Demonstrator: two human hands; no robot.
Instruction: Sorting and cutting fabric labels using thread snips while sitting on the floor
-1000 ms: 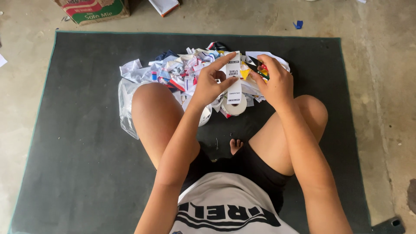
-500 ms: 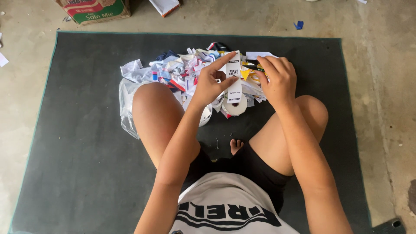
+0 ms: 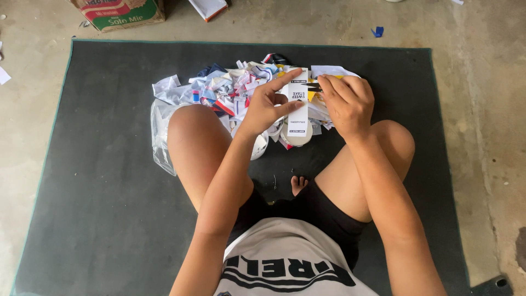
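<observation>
Two hands, left hand point(image 3: 267, 107) and right hand point(image 3: 347, 104); one white card strip point(image 3: 298, 104) between them; one scrap pile point(image 3: 230, 90) beyond; one dark mat point(image 3: 98, 164) beneath.

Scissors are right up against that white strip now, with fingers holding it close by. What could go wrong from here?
The left hand pinches the white paper strip close to the dark scissor tips in the right hand, so a fingertip could get nicked. A cut-off piece may also drop into the scrap pile and get lost.

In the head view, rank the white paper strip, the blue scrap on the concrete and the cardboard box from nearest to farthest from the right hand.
From the right hand:
1. White paper strip, just to its left, held by the left hand.
2. Blue scrap, on the concrete beyond the mat.
3. Cardboard box, far off at the top left.
</observation>
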